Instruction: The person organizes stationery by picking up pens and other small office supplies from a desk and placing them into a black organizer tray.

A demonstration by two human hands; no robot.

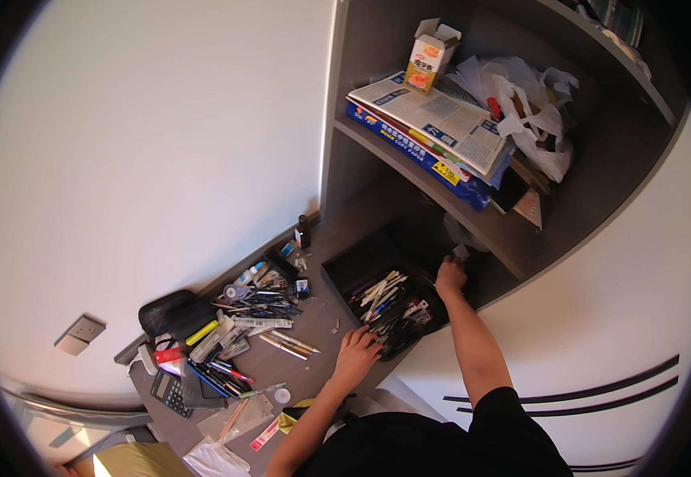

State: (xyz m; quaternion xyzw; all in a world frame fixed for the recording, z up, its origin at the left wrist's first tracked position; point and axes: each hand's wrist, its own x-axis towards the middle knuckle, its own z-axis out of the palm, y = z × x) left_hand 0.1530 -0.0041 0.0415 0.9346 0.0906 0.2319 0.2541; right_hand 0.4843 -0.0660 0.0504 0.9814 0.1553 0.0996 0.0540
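Note:
A black box [341, 274] full of pens stands on the grey desk. White and dark pens [385, 294] lie jumbled inside it. My left hand [356, 355] rests at the box's near left edge, fingers spread and touching the rim. Past the box's right side, my right hand [450, 277] reaches into the lower shelf space with its fingers closed. A small pale piece [461, 252] shows at those fingertips; its kind is too small to make out.
Left on the desk lie a heap of pens [262, 306], a black pencil case [186, 314], a calculator [170, 392] and a tape roll [282, 395]. Above my right hand, a shelf [433, 171] bears newspapers [441, 123], a small carton [429, 60] and a white plastic bag [548, 127].

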